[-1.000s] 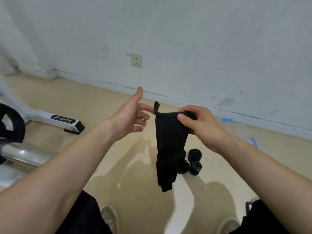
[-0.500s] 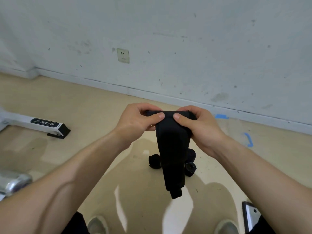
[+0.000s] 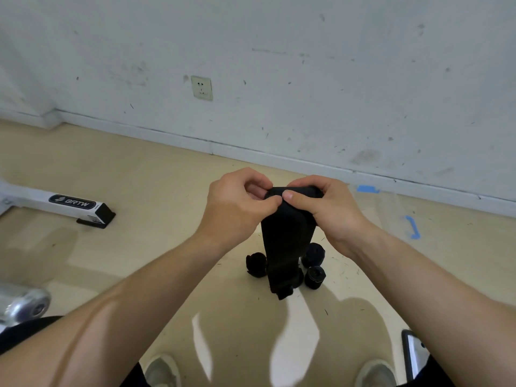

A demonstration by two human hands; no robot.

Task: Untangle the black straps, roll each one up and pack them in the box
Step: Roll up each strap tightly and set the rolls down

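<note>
A wide black strap (image 3: 287, 241) hangs from both my hands in front of me, its top end curled over into the start of a roll. My left hand (image 3: 237, 205) pinches that top end from the left with thumb and fingers. My right hand (image 3: 321, 208) grips it from the right, thumb pressed on the front. The strap's lower end dangles above the floor. Rolled black straps lie on the floor behind it: one at the left (image 3: 255, 264) and two at the right (image 3: 314, 254) (image 3: 315, 276). No box is in view.
A white wall with a socket (image 3: 201, 88) stands ahead. A white equipment foot (image 3: 55, 203) and a metal cylinder (image 3: 23, 305) lie at the left. A phone-like device (image 3: 414, 354) sits at the lower right, near my shoes (image 3: 162, 371). Blue tape marks (image 3: 413, 227) dot the floor.
My left hand, open and apart from the strap a second ago, has come in and pinched the top end. Both hands have curled that end over, and the hanging length is shorter.
</note>
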